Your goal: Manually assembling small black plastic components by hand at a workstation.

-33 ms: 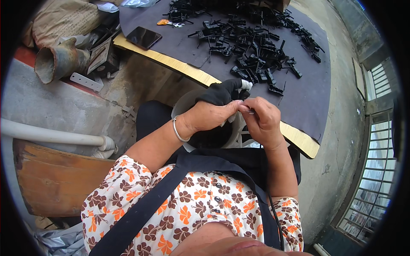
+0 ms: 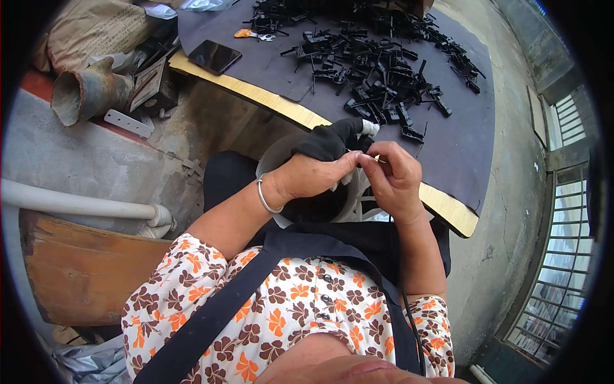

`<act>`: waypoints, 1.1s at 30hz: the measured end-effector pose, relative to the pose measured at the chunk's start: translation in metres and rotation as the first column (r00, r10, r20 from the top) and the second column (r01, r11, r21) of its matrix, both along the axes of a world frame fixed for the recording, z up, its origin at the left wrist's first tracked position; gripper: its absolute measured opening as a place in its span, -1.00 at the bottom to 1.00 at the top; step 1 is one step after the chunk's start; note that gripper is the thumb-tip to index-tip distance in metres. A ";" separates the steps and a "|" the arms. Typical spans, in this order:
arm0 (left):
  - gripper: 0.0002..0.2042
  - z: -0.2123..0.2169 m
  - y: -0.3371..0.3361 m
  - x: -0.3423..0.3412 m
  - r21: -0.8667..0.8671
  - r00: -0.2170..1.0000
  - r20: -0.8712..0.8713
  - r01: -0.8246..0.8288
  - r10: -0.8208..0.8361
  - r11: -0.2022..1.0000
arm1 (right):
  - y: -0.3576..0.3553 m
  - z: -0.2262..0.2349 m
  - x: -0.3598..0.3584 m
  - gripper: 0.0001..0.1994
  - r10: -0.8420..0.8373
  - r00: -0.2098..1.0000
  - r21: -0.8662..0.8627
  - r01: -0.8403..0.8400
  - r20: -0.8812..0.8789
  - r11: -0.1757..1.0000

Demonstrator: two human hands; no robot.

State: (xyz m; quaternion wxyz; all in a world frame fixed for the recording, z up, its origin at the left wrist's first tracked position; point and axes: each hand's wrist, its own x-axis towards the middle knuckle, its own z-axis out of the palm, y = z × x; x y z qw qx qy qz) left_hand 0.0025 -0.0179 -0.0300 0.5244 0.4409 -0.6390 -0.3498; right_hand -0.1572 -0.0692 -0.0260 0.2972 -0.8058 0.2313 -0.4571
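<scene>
My left hand (image 2: pixel 314 173) is over a bucket (image 2: pixel 263 168) between my knees. A black fabric covering (image 2: pixel 325 141), perhaps part of a glove, wraps its fingers, with white wrapping (image 2: pixel 369 128) at one fingertip; the thumb is bare. My right hand (image 2: pixel 398 174) is bare and meets the left at thumb and fingertips, both pinched closed. Whatever lies between them is too small to make out. Just beyond my hands, many small black parts with thin rods (image 2: pixel 384 89) lie heaped on the dark-covered table (image 2: pixel 460 147).
A phone (image 2: pixel 215 57) and an orange-handled tool (image 2: pixel 254 34) lie on the table's left side. Farther left are a rusty pipe fitting (image 2: pixel 83 93), a perforated metal strip (image 2: pixel 129 123) and a paper sack (image 2: pixel 93 32). A white pipe (image 2: pixel 83 205) runs above a wooden board (image 2: pixel 83 262).
My right hand's fingertips have shifted slightly against my left thumb, with the index finger raised a little. The left hand is almost unmoved.
</scene>
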 end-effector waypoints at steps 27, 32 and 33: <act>-0.70 0.005 0.010 -0.003 -0.137 0.945 0.280 -0.135 0.168 0.981 | -0.003 -0.010 -0.006 -0.78 0.136 0.991 0.518 -0.116 -0.001 0.847; -0.68 0.013 0.009 0.003 0.064 0.996 -0.034 -0.077 0.079 0.995 | -0.007 0.002 -0.012 -0.87 0.249 0.930 0.491 -0.090 -0.269 0.866; -0.68 0.013 0.009 0.005 0.065 0.996 -0.035 -0.075 0.077 0.995 | -0.008 0.004 -0.014 -0.89 0.211 0.936 0.421 -0.077 -0.281 0.904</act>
